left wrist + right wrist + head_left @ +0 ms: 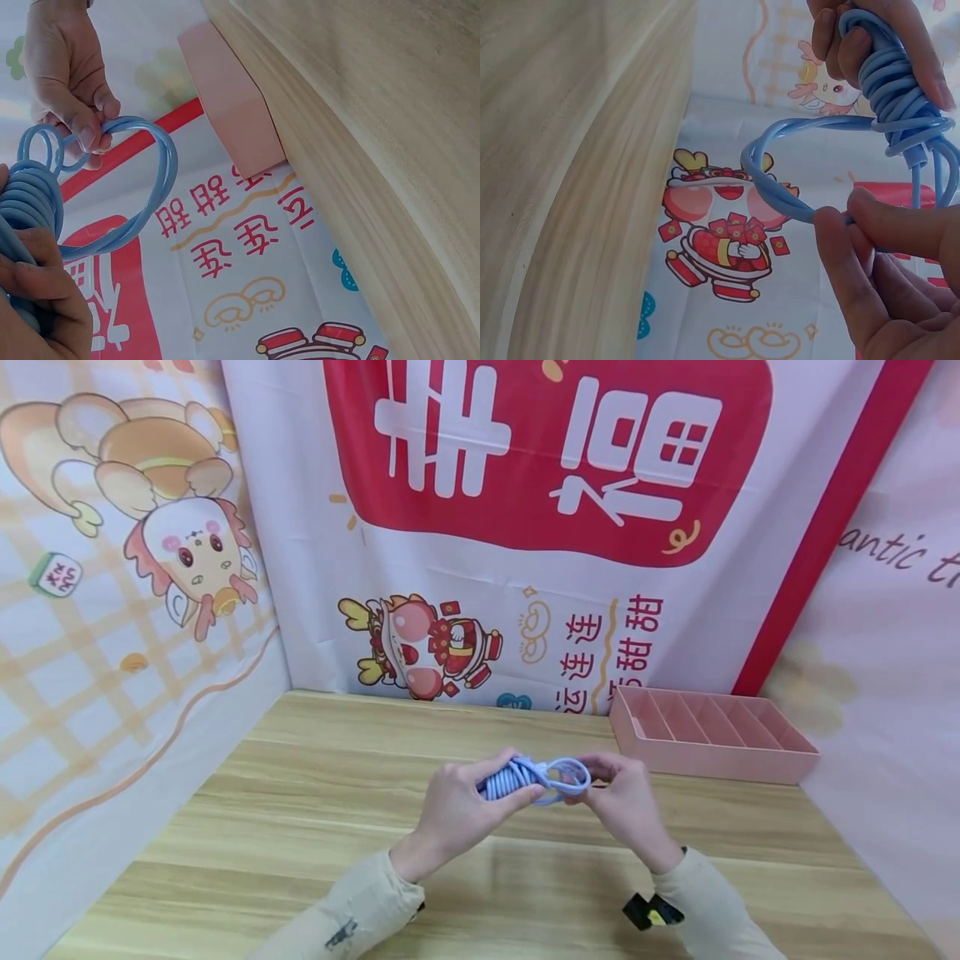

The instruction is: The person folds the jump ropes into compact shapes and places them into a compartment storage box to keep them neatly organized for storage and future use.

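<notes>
A light blue cord [510, 781] is wound in tight turns into a bundle, held up above the wooden table. My left hand [459, 806] grips the wound part, its fingers curled round it in the left wrist view. Loose loops [161, 169] stick out from one end of the bundle. Thumb and fingertips of my right hand [892, 262] pinch one of these loops. A short cord end [915, 156] shows beside the turns in the right wrist view.
On the wooden table [337, 760], a pink tray with several compartments [712, 760] stands at the back right against the cloth backdrop [450, 560]. Printed cloth walls [150, 693] rise at the left and right sides. A black object [652, 912] shows by the right sleeve.
</notes>
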`<state>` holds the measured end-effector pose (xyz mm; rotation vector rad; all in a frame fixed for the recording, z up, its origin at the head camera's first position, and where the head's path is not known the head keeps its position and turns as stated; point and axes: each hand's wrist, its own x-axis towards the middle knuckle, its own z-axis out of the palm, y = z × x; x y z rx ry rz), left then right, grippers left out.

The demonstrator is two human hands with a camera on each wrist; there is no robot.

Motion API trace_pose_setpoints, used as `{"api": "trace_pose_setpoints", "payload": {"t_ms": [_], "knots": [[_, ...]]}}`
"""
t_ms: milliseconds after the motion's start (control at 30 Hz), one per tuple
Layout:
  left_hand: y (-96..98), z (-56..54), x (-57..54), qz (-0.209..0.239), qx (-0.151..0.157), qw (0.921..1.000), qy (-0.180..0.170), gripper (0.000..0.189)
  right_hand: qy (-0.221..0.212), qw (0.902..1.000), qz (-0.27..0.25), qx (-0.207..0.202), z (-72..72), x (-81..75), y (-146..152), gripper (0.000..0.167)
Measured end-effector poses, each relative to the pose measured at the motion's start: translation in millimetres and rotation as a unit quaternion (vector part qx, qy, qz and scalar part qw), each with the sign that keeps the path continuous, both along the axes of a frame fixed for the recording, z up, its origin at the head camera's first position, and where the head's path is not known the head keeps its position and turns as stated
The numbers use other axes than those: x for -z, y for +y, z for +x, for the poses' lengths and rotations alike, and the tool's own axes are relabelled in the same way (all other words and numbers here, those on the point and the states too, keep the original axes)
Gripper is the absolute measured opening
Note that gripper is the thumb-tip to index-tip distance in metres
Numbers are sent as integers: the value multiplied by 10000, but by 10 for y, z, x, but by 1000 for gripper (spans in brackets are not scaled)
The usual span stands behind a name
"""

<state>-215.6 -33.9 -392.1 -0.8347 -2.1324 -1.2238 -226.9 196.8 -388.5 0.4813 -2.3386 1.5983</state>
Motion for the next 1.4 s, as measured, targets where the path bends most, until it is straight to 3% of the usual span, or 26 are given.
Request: {"api": "trace_pose_setpoints", "payload": {"t_ms": [200,367,667,933,1167,1300,1400], "knots": [[-2,-8,-3,125,75,9997,184,46,-214,9992,265,-219,29,-39,9,30],[-6,-27,16,-135,181,9995,211,49,-487,9969,-168,-598,49,-100,41,33],[-3,-20,17,-162,76,9997,-185,52,-505,9898,-410,-1267,43,-173,113,35],[-1,-8,14,-97,-14,9980,-619,54,-681,9731,-561,-2129,38,-188,203,26],[-16,-15,7,-162,-198,9967,-768,58,-925,9832,-516,-1488,48,-196,153,23],[-22,-20,-11,121,-210,9962,-831,63,-773,9828,-1191,-1180,42,-199,121,29],[-25,-27,-21,402,-85,9943,-985,62,-784,9745,-1809,-1076,32,-209,134,33]]}}
